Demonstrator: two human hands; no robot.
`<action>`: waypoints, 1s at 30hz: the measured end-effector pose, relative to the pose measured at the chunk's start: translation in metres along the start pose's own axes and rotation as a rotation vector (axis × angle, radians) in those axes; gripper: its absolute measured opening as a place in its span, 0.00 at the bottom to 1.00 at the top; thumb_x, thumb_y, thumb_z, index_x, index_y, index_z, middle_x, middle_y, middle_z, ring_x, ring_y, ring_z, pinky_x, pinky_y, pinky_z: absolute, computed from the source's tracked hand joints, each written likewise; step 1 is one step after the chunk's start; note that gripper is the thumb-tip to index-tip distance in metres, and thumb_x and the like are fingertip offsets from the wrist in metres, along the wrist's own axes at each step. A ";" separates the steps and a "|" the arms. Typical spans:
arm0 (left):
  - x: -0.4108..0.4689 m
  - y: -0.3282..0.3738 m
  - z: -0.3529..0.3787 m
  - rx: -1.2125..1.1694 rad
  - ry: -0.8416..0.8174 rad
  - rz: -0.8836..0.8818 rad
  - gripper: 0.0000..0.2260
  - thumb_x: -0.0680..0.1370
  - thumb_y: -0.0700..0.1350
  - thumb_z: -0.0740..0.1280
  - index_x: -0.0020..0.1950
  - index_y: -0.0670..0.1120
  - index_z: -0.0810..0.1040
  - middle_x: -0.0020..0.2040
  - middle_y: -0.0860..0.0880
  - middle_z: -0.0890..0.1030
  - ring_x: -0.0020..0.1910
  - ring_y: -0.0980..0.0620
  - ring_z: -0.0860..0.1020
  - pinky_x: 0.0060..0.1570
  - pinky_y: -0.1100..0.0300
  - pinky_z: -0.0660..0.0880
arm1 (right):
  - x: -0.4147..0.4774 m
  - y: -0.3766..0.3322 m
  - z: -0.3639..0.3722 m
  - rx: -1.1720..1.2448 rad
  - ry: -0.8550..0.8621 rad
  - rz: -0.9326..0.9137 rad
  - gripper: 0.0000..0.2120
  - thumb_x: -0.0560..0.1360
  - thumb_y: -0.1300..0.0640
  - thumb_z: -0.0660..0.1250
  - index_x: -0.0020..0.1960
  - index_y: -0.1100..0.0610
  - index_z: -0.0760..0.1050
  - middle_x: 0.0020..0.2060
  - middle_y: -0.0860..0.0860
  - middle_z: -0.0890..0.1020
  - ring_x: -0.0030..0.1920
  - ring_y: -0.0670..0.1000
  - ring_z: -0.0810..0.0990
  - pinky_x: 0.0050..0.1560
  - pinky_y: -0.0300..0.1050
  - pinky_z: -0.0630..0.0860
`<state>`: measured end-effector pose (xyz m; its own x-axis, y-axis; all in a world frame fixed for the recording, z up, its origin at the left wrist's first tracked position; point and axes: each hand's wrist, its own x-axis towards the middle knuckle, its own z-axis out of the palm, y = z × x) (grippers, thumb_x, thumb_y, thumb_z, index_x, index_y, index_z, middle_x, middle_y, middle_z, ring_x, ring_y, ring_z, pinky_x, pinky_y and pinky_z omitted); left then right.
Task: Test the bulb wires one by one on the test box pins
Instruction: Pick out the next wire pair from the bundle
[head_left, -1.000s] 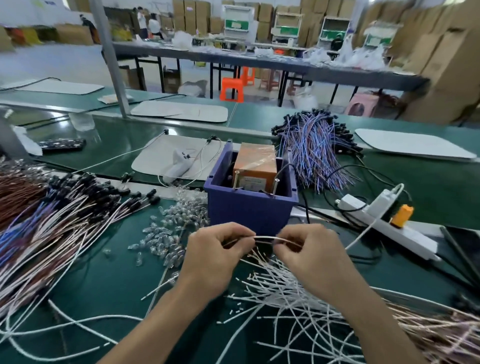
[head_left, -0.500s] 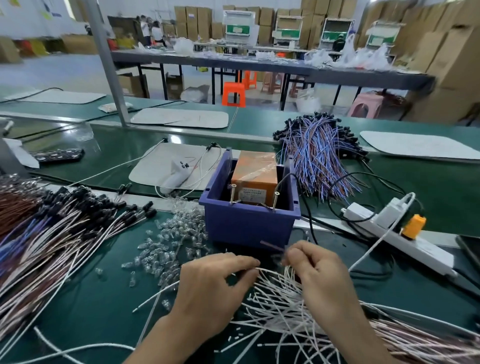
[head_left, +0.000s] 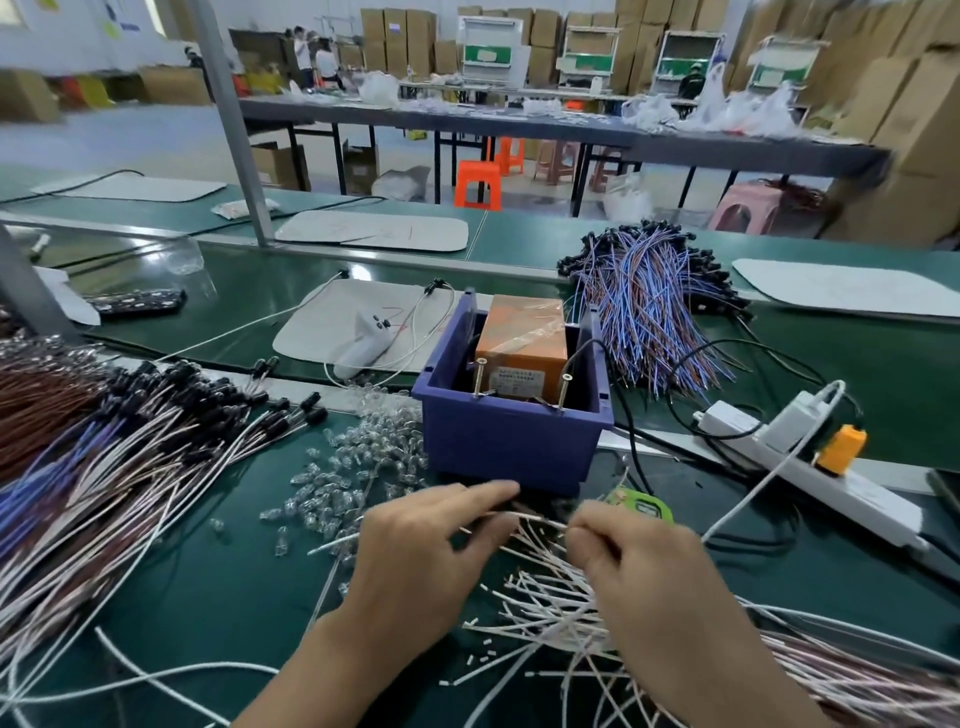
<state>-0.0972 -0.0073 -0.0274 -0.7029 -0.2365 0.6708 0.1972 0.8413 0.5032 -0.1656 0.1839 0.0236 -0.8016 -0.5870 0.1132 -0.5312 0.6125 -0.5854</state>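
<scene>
L hand (head_left: 415, 566) opened flat over wires (head_left: 545, 608); R hand (head_left: 649, 577) prob. pinching one.

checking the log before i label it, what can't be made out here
Head view only:
- Left hand grip: fingertips motion-blurred.
- Ends of the white wires at the right hand: hidden by its curled fingers.
- Label in the test box: too small.
</scene>
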 end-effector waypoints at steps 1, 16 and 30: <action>0.002 -0.001 -0.003 -0.005 0.016 -0.026 0.13 0.77 0.57 0.71 0.57 0.53 0.87 0.47 0.59 0.87 0.44 0.65 0.82 0.48 0.68 0.78 | 0.000 0.002 -0.005 -0.016 0.047 0.005 0.10 0.81 0.48 0.61 0.42 0.48 0.71 0.31 0.46 0.77 0.32 0.47 0.72 0.36 0.46 0.69; 0.026 -0.015 -0.039 -1.160 0.394 -0.985 0.03 0.65 0.42 0.77 0.36 0.48 0.88 0.35 0.49 0.85 0.31 0.57 0.81 0.31 0.70 0.78 | 0.003 0.025 -0.020 0.066 0.131 0.054 0.12 0.80 0.52 0.64 0.37 0.50 0.72 0.27 0.49 0.76 0.29 0.48 0.71 0.33 0.48 0.66; 0.038 -0.017 -0.052 -1.243 0.218 -1.181 0.05 0.81 0.45 0.65 0.49 0.48 0.80 0.45 0.48 0.88 0.36 0.56 0.86 0.25 0.67 0.75 | -0.007 -0.026 -0.044 -0.107 -0.429 0.015 0.07 0.79 0.49 0.61 0.44 0.45 0.77 0.34 0.41 0.79 0.34 0.42 0.75 0.38 0.42 0.73</action>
<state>-0.0919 -0.0554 0.0179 -0.7676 -0.5446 -0.3379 0.1260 -0.6451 0.7536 -0.1583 0.1955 0.0730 -0.6353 -0.7302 -0.2514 -0.5634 0.6609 -0.4957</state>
